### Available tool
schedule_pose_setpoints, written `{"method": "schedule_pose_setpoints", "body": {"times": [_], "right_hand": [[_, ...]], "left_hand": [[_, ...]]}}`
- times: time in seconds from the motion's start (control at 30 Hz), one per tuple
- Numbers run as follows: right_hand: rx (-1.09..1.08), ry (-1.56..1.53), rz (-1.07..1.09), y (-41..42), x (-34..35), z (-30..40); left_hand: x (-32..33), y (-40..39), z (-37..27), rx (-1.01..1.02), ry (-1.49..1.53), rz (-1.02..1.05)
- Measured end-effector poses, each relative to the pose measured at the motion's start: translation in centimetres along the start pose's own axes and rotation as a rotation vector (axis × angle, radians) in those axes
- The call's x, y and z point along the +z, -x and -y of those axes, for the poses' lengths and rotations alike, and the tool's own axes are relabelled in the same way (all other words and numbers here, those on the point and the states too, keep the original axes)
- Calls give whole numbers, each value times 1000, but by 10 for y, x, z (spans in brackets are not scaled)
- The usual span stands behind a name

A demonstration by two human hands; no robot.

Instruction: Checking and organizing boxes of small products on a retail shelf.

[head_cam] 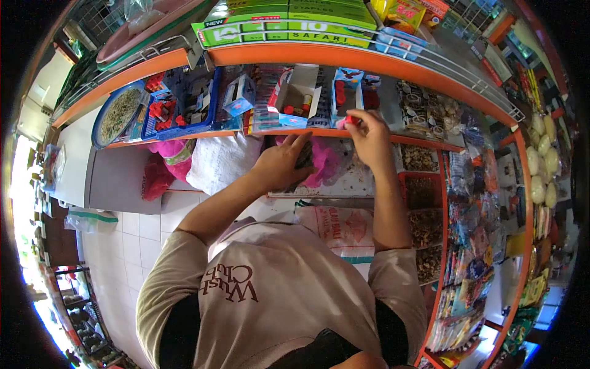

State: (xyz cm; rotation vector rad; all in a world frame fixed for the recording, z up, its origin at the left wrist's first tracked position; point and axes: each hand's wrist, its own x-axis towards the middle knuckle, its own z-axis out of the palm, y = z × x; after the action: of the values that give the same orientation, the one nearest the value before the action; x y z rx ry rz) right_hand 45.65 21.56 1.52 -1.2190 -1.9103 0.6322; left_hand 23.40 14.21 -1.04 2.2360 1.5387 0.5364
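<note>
My right hand [368, 134] pinches a small red item [352, 120] between thumb and fingertips, at the front edge of the shelf. Just behind it stands an open blue cardboard box [347, 94] with red items inside. My left hand [286, 159] is at the front of the shelf with fingers spread, and no held thing shows in it. Beyond that hand is an open white and blue box [295, 99] holding a few small red and yellow items. Another blue and white box [239, 94] stands to its left.
A blue plastic basket [180, 133] with red and black items and a blue round tray [97, 121] are at the left. Staples boxes [286, 34] stand behind a wire rail above. Below lie a white sack [223, 161] and a pink plastic bag [325, 161].
</note>
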Motion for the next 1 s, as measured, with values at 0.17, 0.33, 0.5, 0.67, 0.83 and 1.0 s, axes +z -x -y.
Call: {"method": "schedule_pose_setpoints", "body": {"times": [0.17, 0.33, 0.5, 0.67, 0.83, 1.0], "right_hand": [[-24, 100, -27, -35, -1, -30], [-89, 151, 2, -57, 20, -56], [-169, 245, -37, -59, 38, -63], [-175, 287, -14, -56, 42, -72], [-274, 340, -20, -55, 32, -57], [29, 64, -46, -77, 29, -54]], "left_hand": [[8, -45, -9, 38, -39, -24], [26, -78, -5, 77, -213, 17], [30, -86, -1, 96, -218, 33], [27, -86, -5, 54, -195, 64], [32, -86, 6, 112, -174, -10], [24, -87, -2, 58, -166, 8]]}}
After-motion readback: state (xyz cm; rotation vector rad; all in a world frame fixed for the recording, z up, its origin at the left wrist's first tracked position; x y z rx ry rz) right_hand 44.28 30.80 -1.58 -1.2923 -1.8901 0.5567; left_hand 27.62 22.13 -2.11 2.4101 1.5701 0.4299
